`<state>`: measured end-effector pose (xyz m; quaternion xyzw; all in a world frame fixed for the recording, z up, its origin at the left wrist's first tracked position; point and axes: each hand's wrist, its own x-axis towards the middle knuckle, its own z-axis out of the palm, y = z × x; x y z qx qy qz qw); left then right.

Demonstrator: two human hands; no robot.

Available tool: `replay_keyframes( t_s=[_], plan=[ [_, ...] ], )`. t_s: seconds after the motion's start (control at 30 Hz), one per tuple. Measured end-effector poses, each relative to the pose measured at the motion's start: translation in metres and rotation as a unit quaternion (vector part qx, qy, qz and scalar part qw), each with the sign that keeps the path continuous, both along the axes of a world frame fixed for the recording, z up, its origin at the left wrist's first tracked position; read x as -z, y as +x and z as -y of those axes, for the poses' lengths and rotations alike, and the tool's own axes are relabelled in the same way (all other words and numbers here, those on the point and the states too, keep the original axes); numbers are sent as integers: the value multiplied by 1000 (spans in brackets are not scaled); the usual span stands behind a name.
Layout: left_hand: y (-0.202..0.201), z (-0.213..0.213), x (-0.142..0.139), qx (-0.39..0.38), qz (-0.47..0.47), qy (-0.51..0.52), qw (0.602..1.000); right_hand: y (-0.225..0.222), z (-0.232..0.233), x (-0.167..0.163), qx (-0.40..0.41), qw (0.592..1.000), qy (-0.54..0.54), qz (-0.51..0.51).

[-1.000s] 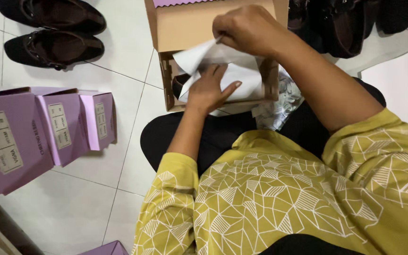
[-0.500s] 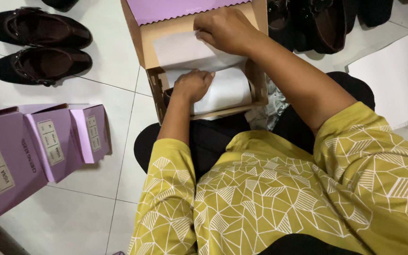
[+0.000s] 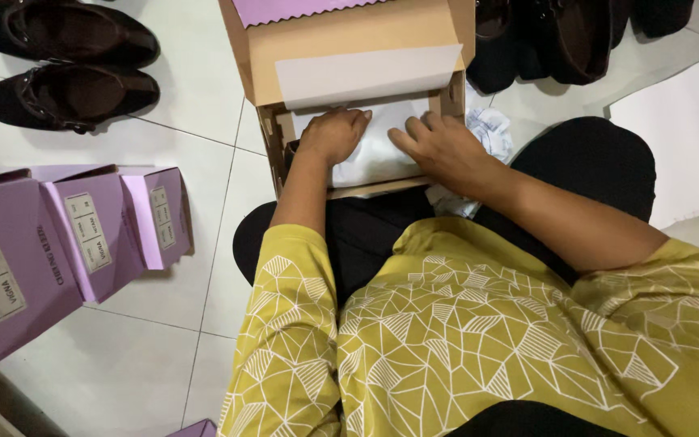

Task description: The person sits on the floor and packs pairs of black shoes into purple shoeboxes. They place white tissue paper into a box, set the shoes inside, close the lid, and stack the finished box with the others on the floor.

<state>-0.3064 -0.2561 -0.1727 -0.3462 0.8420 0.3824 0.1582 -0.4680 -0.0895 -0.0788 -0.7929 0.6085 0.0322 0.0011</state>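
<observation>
Hands first: the left hand lies knuckles up, fingers curled and pressed down on the white tissue paper inside the open cardboard box, gripping nothing that shows. The right hand rests flat just beside it, fingers spread a little over the same paper (whatever lies under the sheet is hidden). The box sits on the person's lap, its lid standing up with a lilac lining and a loose flap of paper hanging from it. Crumpled paper lies right of the box. On the tiled floor, black shoes rest at upper left, more dark shoes at upper right, and purple boxes stand in a row at left.
</observation>
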Motion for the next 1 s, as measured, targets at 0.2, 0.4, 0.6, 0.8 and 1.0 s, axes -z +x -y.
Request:
replay_keyframes(
  t_s=[0.2,0.4,0.6,0.8,1.0],
  plan=[
    [-2,4,0,-13,22,33,999,-8,20,-4,18,982,158,105],
    [-1,13,-19,-3,8,67,998,-15,31,-31,122,895,376,209],
    [47,14,-79,-50,-70,-98,991,-21,33,-28,136,875,418,202],
    [85,-34,-107,-126,-109,-361,917,-28,33,-20,111,892,407,164],
    [87,-65,-79,-166,-28,-357,919,-24,32,-21,120,889,423,125]
  ],
)
